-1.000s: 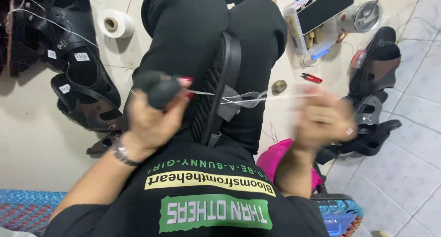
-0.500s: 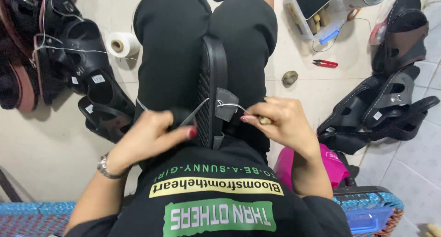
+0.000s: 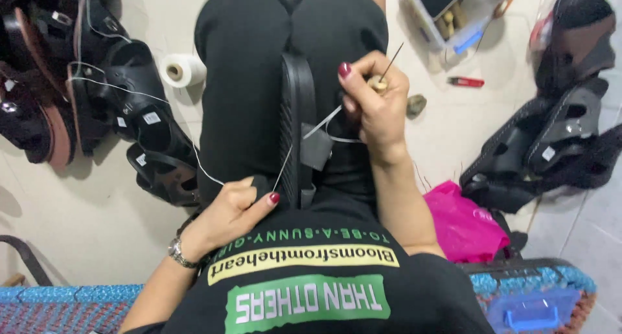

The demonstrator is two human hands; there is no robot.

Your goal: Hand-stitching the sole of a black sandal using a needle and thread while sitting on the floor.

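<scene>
Stitching one black sandal (image 3: 297, 126) — two hands, left (image 3: 227, 214), right (image 3: 372, 107) — one awl (image 3: 383, 75).

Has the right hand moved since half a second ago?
Yes. The right hand has risen along the black sandal sole, toward the knees, lifting its needle tool.

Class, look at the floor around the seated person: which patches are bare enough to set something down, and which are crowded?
Bare pale floor lies left of the knees, below the black sandal pile and white thread spool. A smaller patch sits between the right hand, red lighter and pink plastic bag. The far right, with black sandals, is crowded.
</scene>
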